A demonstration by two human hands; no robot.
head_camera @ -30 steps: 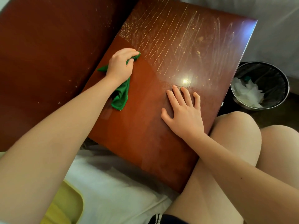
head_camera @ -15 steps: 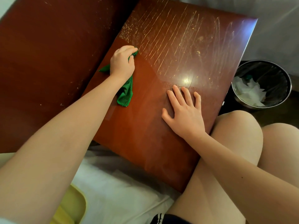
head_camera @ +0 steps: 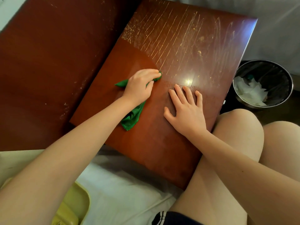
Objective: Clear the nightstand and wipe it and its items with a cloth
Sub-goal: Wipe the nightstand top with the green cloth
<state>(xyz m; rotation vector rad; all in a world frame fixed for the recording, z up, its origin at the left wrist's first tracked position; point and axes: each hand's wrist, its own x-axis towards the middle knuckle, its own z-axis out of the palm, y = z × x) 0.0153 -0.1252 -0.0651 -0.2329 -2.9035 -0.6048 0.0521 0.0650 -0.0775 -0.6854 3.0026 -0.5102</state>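
The nightstand [head_camera: 186, 46] has a dark red wooden top with pale dusty streaks across its far half and a cleaner near half. My left hand [head_camera: 139, 86] grips a green cloth [head_camera: 131, 118] and presses it on the top near the middle, at the edge of the streaks. The cloth's loose end trails back under my wrist. My right hand [head_camera: 186, 111] lies flat on the top just to the right, fingers spread and straight.
A round bin [head_camera: 263, 83] lined with a black bag and holding white tissue stands on the floor to the right. A red wooden headboard panel [head_camera: 48, 70] runs along the left. White bedding [head_camera: 123, 192] and a yellow object [head_camera: 71, 208] lie below. My bare knees are at lower right.
My left hand has slid the cloth from the left edge of the nightstand rightward toward the middle. My right hand has stayed flat in the same place.
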